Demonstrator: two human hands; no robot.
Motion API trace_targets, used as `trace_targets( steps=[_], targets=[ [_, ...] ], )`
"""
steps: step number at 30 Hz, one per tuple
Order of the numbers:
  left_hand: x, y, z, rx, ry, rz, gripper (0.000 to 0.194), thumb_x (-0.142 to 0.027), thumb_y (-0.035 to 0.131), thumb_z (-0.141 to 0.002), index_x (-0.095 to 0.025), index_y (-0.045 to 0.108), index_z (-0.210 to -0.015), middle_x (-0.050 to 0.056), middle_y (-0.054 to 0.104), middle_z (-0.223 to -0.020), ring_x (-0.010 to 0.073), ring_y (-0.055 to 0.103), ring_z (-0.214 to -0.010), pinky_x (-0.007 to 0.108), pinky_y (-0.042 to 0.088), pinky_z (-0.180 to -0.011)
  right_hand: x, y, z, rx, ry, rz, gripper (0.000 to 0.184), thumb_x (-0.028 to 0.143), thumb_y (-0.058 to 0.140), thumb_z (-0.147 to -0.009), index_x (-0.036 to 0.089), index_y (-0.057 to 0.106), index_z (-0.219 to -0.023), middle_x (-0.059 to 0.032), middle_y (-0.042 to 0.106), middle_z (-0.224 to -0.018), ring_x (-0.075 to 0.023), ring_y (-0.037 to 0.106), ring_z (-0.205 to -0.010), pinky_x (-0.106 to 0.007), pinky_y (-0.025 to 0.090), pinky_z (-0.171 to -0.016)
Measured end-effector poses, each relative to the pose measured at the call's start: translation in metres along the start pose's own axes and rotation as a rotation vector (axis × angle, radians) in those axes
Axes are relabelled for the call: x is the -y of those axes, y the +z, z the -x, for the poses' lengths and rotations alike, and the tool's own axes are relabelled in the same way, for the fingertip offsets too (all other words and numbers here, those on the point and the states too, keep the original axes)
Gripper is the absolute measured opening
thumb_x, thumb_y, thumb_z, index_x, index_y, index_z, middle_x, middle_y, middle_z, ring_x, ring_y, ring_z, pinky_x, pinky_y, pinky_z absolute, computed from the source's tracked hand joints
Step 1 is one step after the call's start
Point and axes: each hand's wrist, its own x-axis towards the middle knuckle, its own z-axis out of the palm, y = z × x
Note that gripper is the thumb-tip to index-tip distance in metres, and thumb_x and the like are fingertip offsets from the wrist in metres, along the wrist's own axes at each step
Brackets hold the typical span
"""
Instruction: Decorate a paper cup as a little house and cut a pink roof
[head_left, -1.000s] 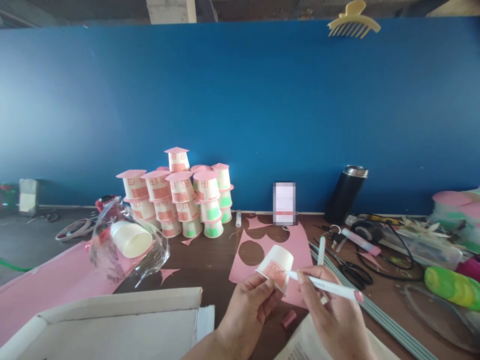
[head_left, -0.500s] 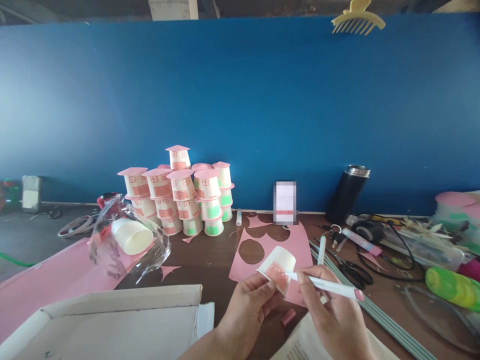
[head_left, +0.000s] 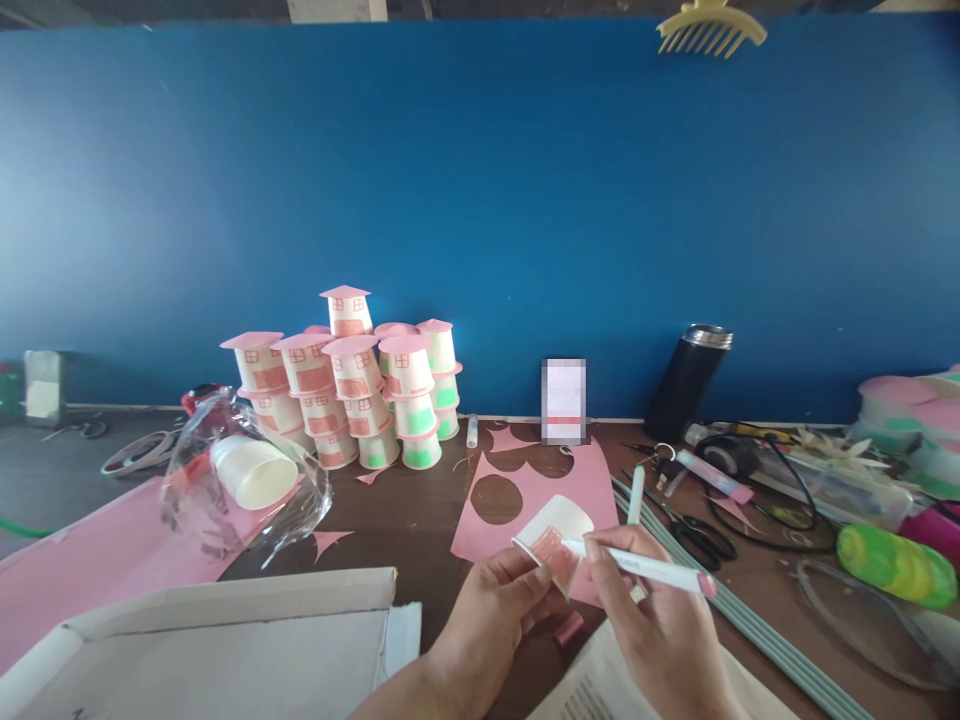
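Observation:
A white paper cup (head_left: 571,513) lies tilted on its side in my left hand (head_left: 491,620), whose thumb and fingers pinch it near the rim. My right hand (head_left: 654,610) grips a white marker (head_left: 660,568) with a pink end. Its tip touches a red-pink coloured patch on the cup's side. Below the cup, a pink marker cap (head_left: 568,630) rests on the table. Under and behind the cup lies a pink paper sheet (head_left: 536,485) with round holes cut in it.
Stacked paper cups (head_left: 349,385) with pink paper tops stand at the back left. A plastic bag holding cups (head_left: 255,472) lies beside them, behind a white cardboard box (head_left: 247,650). On the right are a black bottle (head_left: 686,385), scissors (head_left: 701,535) and grey-green sticks (head_left: 750,620).
The whole view has shifted slightly. My hands keep the cup and marker in nearly the same place, and the coloured patch looks more filled in near its top.

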Motion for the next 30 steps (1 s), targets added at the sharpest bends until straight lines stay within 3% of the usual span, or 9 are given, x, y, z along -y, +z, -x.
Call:
trace_targets(
  steps=[3, 6, 10, 15, 24, 30],
  targets=[
    [-0.002, -0.003, -0.002, 0.006, 0.04, 0.025, 0.024, -0.025, 0.07, -0.082, -0.009, 0.074, -0.099, 0.014, 0.072, -0.107, 0.0241, 0.063, -0.105, 0.038, 0.041, -0.102, 0.001, 0.0, -0.001, -0.013, -0.013, 0.006, 0.028, 0.042, 0.05, -0.092, 0.022, 0.061, -0.075, 0.0036, 0.055, -0.053, -0.0118, 0.049, -0.042, -0.02, 0.039, -0.038],
    [-0.004, -0.007, -0.005, -0.026, 0.044, 0.06, 0.019, -0.024, 0.071, -0.082, -0.01, 0.074, -0.095, 0.013, 0.072, -0.104, 0.0217, 0.063, -0.103, 0.037, 0.039, -0.105, 0.001, 0.002, 0.0, 0.008, -0.038, -0.005, 0.028, 0.042, 0.05, -0.091, 0.022, 0.059, -0.074, 0.0041, 0.056, -0.052, -0.0113, 0.047, -0.04, -0.02, 0.04, -0.038],
    [-0.004, -0.007, -0.005, -0.025, 0.059, 0.064, 0.015, -0.022, 0.07, -0.082, -0.01, 0.075, -0.091, 0.011, 0.073, -0.097, 0.0177, 0.064, -0.095, 0.035, 0.041, -0.103, 0.0, 0.004, 0.004, 0.064, -0.028, -0.101, 0.023, 0.039, 0.051, -0.092, 0.022, 0.061, -0.08, 0.0011, 0.067, -0.063, -0.0131, 0.061, -0.049, -0.019, 0.048, -0.044],
    [-0.002, -0.002, -0.003, 0.023, 0.078, -0.01, 0.021, -0.026, 0.07, -0.082, -0.011, 0.075, -0.096, 0.013, 0.074, -0.101, 0.0243, 0.065, -0.101, 0.041, 0.039, -0.105, 0.001, 0.005, 0.007, 0.065, -0.072, -0.162, 0.017, 0.034, 0.052, -0.093, 0.022, 0.062, -0.086, -0.0004, 0.067, -0.071, -0.0145, 0.066, -0.059, -0.019, 0.053, -0.051],
    [-0.001, 0.0, -0.003, -0.006, 0.076, -0.084, 0.026, -0.034, 0.074, -0.078, -0.012, 0.076, -0.092, 0.014, 0.074, -0.095, 0.026, 0.066, -0.093, 0.039, 0.044, -0.094, 0.0, 0.005, 0.005, 0.068, -0.075, -0.133, 0.018, 0.035, 0.052, -0.093, 0.022, 0.063, -0.085, 0.0003, 0.068, -0.07, -0.014, 0.066, -0.058, -0.019, 0.052, -0.05],
    [0.001, 0.006, -0.001, 0.039, 0.04, 0.007, 0.017, -0.03, 0.072, -0.08, -0.014, 0.074, -0.086, 0.007, 0.071, -0.08, 0.0202, 0.066, -0.075, 0.035, 0.046, -0.081, 0.003, 0.004, 0.006, 0.093, -0.081, -0.127, 0.019, 0.035, 0.052, -0.093, 0.022, 0.063, -0.083, 0.001, 0.068, -0.068, -0.0131, 0.063, -0.052, -0.019, 0.051, -0.049]
  ],
)
